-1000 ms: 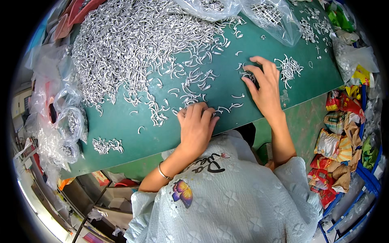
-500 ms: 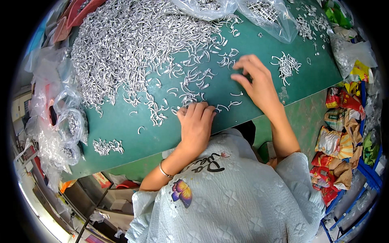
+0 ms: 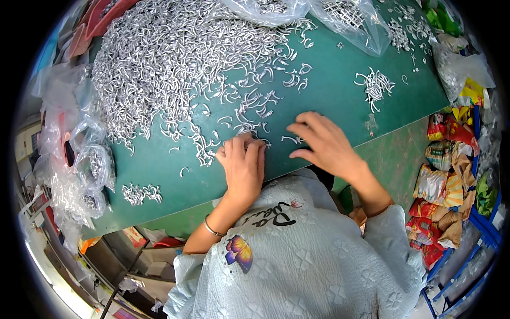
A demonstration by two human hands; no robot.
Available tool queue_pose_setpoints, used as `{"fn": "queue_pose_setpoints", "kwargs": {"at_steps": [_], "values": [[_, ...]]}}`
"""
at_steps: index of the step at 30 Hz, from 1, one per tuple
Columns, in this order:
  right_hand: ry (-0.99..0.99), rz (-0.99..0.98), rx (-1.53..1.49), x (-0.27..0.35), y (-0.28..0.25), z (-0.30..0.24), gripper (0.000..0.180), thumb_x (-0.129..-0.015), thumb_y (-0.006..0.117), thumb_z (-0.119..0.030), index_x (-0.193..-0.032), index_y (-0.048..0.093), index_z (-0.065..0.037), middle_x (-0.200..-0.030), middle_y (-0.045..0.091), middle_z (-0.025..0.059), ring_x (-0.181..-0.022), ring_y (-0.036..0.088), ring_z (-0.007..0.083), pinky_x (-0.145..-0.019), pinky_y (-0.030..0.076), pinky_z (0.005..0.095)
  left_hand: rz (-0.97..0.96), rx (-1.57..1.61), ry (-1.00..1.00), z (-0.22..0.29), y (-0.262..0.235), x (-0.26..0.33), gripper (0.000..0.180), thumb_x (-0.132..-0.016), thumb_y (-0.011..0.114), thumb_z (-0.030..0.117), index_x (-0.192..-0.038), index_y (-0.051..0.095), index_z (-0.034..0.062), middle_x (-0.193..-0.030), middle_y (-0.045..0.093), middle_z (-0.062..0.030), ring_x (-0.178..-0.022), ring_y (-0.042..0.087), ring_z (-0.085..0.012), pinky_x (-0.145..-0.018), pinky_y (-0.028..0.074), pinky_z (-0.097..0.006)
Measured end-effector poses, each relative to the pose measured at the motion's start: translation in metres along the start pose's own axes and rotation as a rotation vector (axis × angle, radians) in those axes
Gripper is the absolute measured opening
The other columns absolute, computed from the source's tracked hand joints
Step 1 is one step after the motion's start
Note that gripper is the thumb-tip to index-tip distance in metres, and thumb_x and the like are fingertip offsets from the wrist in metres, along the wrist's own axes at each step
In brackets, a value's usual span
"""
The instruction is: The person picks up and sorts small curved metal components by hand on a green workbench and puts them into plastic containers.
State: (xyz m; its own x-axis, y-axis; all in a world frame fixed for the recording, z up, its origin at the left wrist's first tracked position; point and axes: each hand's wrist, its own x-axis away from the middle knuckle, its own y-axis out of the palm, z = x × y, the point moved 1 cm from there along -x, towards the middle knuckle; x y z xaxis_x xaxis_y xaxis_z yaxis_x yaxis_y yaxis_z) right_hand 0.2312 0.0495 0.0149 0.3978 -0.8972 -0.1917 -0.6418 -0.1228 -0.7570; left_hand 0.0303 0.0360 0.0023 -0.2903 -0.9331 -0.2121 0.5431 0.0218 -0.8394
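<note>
A large heap of small curved silver metal pieces (image 3: pixel 159 64) covers the far left of the green table (image 3: pixel 319 80), thinning into loose pieces toward me. My left hand (image 3: pixel 241 167) rests near the table's front edge, its fingers curled down and close together among these loose pieces. Whatever lies under its fingertips is hidden. To its right, my right hand (image 3: pixel 326 146) hovers low with thumb and fingers apart, nothing visible between them. A few curved pieces (image 3: pixel 291 139) lie by its fingertips, partly covered by the hand.
Small groups of silver pieces lie at the front left (image 3: pixel 142 193) and the right (image 3: pixel 375 87). Clear plastic bags (image 3: pixel 366 32) with metal parts sit along the far edge, and more plastic bags (image 3: pixel 79 154) hang at the left. Colourful packets (image 3: pixel 433 186) fill a blue rack at right.
My right hand has come nearer to me and slightly left, now over the pieces by the front edge. My left hand has shifted a little to the left, fingers still curled.
</note>
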Motion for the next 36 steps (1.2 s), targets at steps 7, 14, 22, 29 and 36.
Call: {"fn": "queue_pose_setpoints", "kwargs": {"at_steps": [7, 14, 22, 29, 36], "values": [[0.057, 0.212, 0.125, 0.013, -0.005, 0.029, 0.021, -0.075, 0.072, -0.010, -0.090, 0.059, -0.004, -0.092, 0.054, 0.0101, -0.081, 0.057, 0.0302, -0.067, 0.047, 0.0403, -0.004, 0.042, -0.018, 0.001, -0.001, 0.001, 0.027, -0.075, 0.065, -0.005, -0.098, 0.063, 0.0103, -0.098, 0.053, -0.0062, -0.094, 0.049, -0.0248, -0.081, 0.032, -0.038], [0.453, 0.490, 0.494, 0.028, -0.033, 0.053, 0.027, -0.077, 0.071, -0.009, -0.101, 0.061, -0.003, -0.097, 0.054, 0.0133, -0.090, 0.055, 0.0321, -0.076, 0.045, 0.0402, -0.004, 0.090, 0.032, 0.005, -0.001, 0.002, 0.035, -0.072, 0.064, -0.008, -0.100, 0.064, 0.0111, -0.098, 0.054, -0.0059, -0.092, 0.051, -0.0242, -0.082, 0.032, -0.037], [0.113, 0.153, 0.171, -0.023, -0.009, 0.017, 0.047, -0.074, 0.075, -0.016, -0.115, 0.055, -0.004, -0.115, 0.049, 0.0139, -0.107, 0.046, 0.0324, -0.087, 0.038, 0.0412, -0.031, 0.113, 0.092, 0.012, 0.001, -0.002, 0.036, -0.072, 0.065, -0.006, -0.104, 0.063, 0.0100, -0.100, 0.055, -0.0058, -0.094, 0.052, -0.0244, -0.082, 0.033, -0.039], [0.281, 0.395, 0.515, -0.015, -0.017, 0.048, 0.042, -0.078, 0.070, -0.013, -0.115, 0.055, -0.003, -0.118, 0.049, 0.0143, -0.110, 0.046, 0.0328, -0.089, 0.036, 0.0437, -0.022, 0.092, 0.079, 0.000, 0.002, 0.005, 0.035, -0.073, 0.067, -0.004, -0.105, 0.063, 0.0092, -0.104, 0.056, -0.0056, -0.097, 0.051, -0.0248, -0.084, 0.032, -0.040], [0.017, 0.125, 0.325, -0.053, 0.009, 0.029, 0.044, -0.078, 0.071, -0.018, -0.118, 0.058, -0.005, -0.128, 0.051, 0.0135, -0.123, 0.044, 0.0346, -0.098, 0.037, 0.0440, -0.146, -0.137, -0.014, 0.008, 0.007, -0.023, 0.054, -0.083, 0.066, 0.016, -0.133, 0.047, 0.0068, -0.147, 0.031, -0.0170, -0.134, 0.030, -0.0388, -0.107, 0.021, -0.058]]}}
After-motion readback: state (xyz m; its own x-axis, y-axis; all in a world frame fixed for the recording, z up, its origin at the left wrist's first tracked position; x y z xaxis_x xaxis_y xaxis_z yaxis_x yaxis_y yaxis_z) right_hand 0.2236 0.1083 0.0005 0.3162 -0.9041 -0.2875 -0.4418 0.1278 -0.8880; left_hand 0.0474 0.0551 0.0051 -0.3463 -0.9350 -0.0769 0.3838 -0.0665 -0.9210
